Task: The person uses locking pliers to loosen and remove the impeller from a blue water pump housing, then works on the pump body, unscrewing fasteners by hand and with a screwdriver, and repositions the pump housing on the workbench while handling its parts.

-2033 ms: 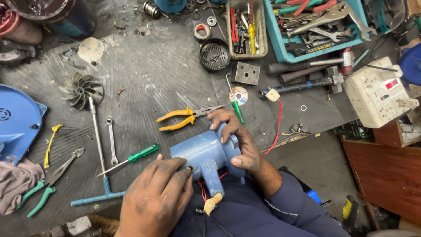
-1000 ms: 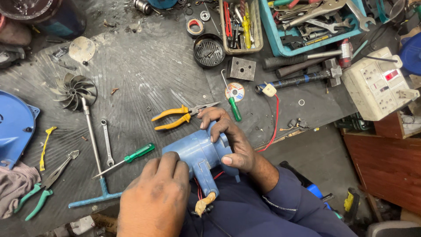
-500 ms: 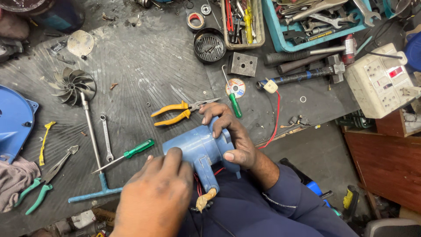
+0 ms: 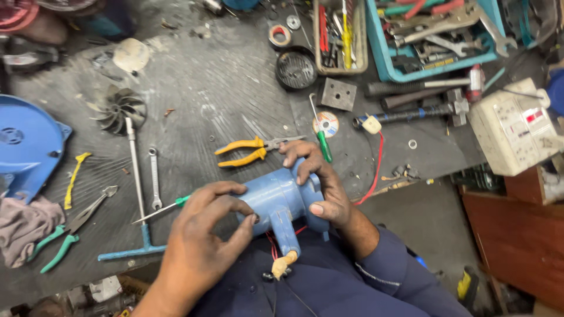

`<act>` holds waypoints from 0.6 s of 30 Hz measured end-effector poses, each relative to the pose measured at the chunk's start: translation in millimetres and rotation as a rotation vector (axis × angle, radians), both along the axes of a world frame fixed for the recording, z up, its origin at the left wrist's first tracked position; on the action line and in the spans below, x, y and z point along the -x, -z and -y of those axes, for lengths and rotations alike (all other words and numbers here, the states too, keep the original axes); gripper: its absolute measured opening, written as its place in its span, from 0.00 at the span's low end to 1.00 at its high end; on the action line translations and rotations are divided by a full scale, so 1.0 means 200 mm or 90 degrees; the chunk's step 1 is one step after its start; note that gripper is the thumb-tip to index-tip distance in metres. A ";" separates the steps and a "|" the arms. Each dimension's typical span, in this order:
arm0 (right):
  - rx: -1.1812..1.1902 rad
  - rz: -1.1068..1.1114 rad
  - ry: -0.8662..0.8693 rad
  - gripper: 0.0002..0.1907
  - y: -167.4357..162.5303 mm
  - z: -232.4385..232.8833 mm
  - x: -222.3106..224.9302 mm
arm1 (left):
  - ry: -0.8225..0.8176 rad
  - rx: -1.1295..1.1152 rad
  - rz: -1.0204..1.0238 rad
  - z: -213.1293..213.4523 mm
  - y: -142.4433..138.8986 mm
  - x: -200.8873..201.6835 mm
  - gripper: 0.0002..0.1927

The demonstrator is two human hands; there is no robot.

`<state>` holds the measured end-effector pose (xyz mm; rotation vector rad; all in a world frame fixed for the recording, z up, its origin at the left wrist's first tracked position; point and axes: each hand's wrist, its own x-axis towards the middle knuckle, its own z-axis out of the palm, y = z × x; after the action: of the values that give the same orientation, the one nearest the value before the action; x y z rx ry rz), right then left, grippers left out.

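Blue motor housing point(image 4: 282, 202): sat at the near edge of the dark workbench point(image 4: 223, 100), over the person's lap, its stubby handle pointing down toward a tan plug point(image 4: 282, 264) with red wires.
Left hand point(image 4: 202, 235): rested on the housing's left end, thumb and forefinger pinched close at its face; whether they gripped a small part could not be told.
Right hand point(image 4: 320, 182): wrapped over the housing's right side, fingers spread across the top and thumb pressed below, holding it steady.
Green-handled screwdriver point(image 4: 161, 209): lay just left of the housing, its handle passing under the left hand.
Yellow-handled pliers point(image 4: 244, 151): lay just beyond the housing, jaws pointing right.
Second green screwdriver point(image 4: 320, 132): lay beyond the right hand's fingertips, across a small disc point(image 4: 326, 124).
Impeller point(image 4: 119, 108): lay well left of and beyond the housing, on a long shaft.
Spanner point(image 4: 154, 179): lay left of the housing, beside the shaft.
Blue cover point(image 4: 26, 147): sat far left of the housing, at the bench's edge.
Green-handled snips point(image 4: 64, 232): lay far left of the housing, near a rag point(image 4: 20, 229).
Blue tool tray point(image 4: 435, 35): stood far beyond and right of the housing, filled with wrenches.
White socket box point(image 4: 514, 132): stood well right of the housing.
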<state>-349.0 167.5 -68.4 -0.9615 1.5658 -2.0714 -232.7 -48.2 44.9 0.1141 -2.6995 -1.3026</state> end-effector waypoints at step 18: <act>0.014 0.041 0.016 0.27 -0.02 0.05 -0.02 | 0.086 -0.178 0.225 0.47 0.22 0.18 0.18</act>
<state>-344.3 156.7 -65.2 -0.8781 1.5320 -2.1196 -268.1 -143.1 0.2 0.2133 -2.8262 -1.8552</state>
